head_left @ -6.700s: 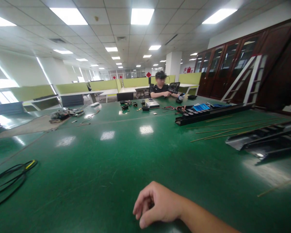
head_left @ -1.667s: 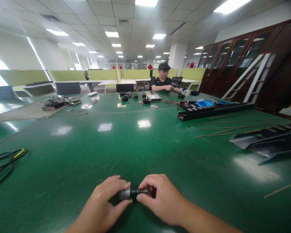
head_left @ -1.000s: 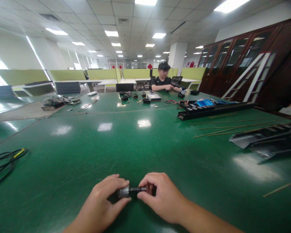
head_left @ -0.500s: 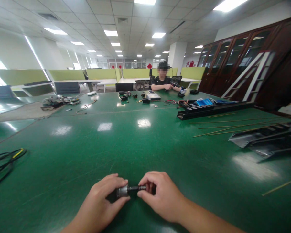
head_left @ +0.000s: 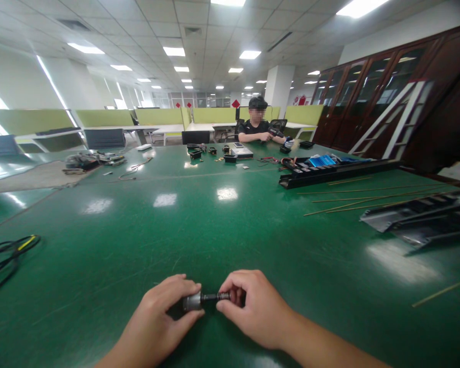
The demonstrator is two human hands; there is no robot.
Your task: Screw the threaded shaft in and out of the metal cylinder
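Close to me, low over the green table, is a short silvery metal cylinder with a thin dark shaft [head_left: 210,297] pointing right. The shaft ends in a ringed, ridged tip. The exact kind of part cannot be told. My left hand [head_left: 164,309] is closed around the cylinder, thumb below and fingers above. At the other end, the thumb and fingers of my right hand [head_left: 253,306] pinch the ridged tip. The part lies level between the two hands. My fingers hide both of its ends in part.
Black cable [head_left: 7,258] lies coiled at the left. Metal channels [head_left: 414,220] and thin rods [head_left: 341,207] lie at the right, near a long black rail [head_left: 329,176]. Across the green table [head_left: 145,230], a person [head_left: 255,128] sits holding a dark tool behind small black parts.
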